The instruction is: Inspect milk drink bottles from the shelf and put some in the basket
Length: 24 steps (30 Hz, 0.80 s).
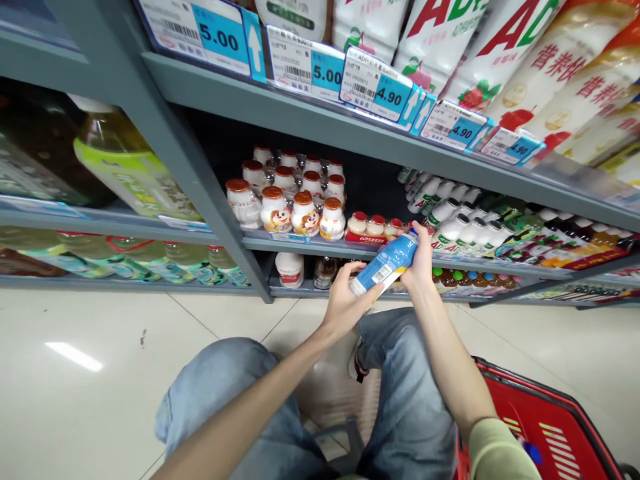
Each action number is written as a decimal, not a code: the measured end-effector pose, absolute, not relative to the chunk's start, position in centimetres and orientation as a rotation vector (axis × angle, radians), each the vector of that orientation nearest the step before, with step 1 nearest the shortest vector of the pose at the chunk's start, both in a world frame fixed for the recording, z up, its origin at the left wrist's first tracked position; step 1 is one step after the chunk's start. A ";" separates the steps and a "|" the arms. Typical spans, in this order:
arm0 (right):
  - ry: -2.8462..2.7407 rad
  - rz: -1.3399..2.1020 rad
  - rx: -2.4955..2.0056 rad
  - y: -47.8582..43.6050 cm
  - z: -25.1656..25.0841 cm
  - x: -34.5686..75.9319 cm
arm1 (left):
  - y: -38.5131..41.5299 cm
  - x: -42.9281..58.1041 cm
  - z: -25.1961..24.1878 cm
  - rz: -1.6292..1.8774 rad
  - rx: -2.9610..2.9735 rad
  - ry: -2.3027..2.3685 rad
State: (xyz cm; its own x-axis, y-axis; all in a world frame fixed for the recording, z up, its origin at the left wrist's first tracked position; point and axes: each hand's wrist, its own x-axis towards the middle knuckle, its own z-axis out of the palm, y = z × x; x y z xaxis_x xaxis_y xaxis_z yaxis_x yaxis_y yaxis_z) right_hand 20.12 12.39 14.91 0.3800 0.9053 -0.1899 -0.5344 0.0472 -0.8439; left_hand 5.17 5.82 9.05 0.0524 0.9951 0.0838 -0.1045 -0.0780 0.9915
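I hold a blue and white bottle (386, 265) tilted in front of the low shelf, its barcode facing me. My left hand (345, 303) is wrapped round its lower white end. My right hand (419, 265) grips the upper blue end. Behind the bottle, small white bottles with orange-red caps (291, 203) stand in rows on the grey shelf (300, 245). My knees in blue jeans (400, 373) are bent below my arms.
A red shopping basket (550, 427) sits at the lower right by my right elbow. Price tags (325, 70) line the upper shelf edge under large white cartons. Green-labelled bottles (125, 167) fill the left bay. Pale floor tiles (90, 373) stretch to the left.
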 end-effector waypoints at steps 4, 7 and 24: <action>-0.426 1.243 -0.979 12.0 15.6 19.7 | 5.8 5.1 9.0 1.126 0.909 0.967; -0.514 1.314 -0.944 11.7 16.0 20.0 | 5.4 4.8 8.9 0.932 0.660 0.820; -0.721 1.295 -0.882 11.7 15.4 19.2 | 5.6 5.0 8.2 0.708 0.487 0.578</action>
